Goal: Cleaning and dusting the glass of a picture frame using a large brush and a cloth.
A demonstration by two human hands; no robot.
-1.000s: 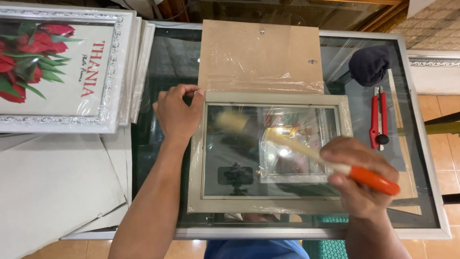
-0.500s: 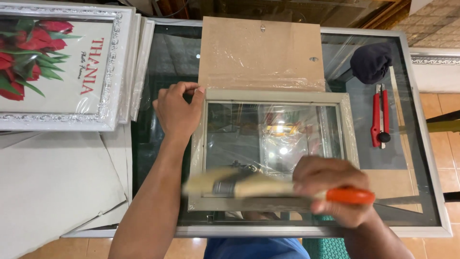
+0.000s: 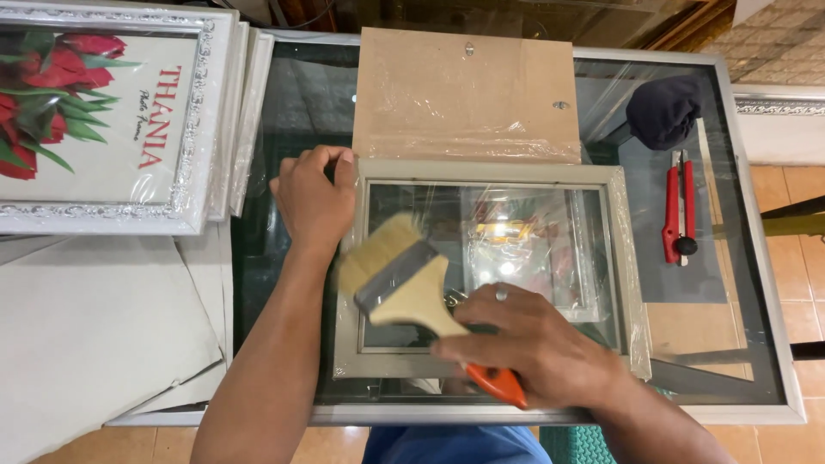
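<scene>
A grey picture frame (image 3: 490, 171) with a glass pane, partly wrapped in clear film, lies flat on the glass table (image 3: 756, 258). My left hand (image 3: 314, 199) presses on the frame's upper left corner. My right hand (image 3: 537, 348) grips a wide paintbrush (image 3: 400, 279) with pale bristles, a metal band and an orange handle. The bristles rest over the left side of the pane, pointing up and left. A brown backing board (image 3: 468, 90) lies just beyond the frame's far edge.
A stack of white ornate frames (image 3: 202, 129), the top one showing red tulips, lies at the left. Grey card sheets (image 3: 94, 326) sit below them. A red utility knife (image 3: 676, 206) and a dark cloth (image 3: 663, 110) lie at the right.
My right hand swept the brush from the pane's upper middle down to its lower edge, then turned it so the bristles sit over the left side. My left hand stayed on the corner.
</scene>
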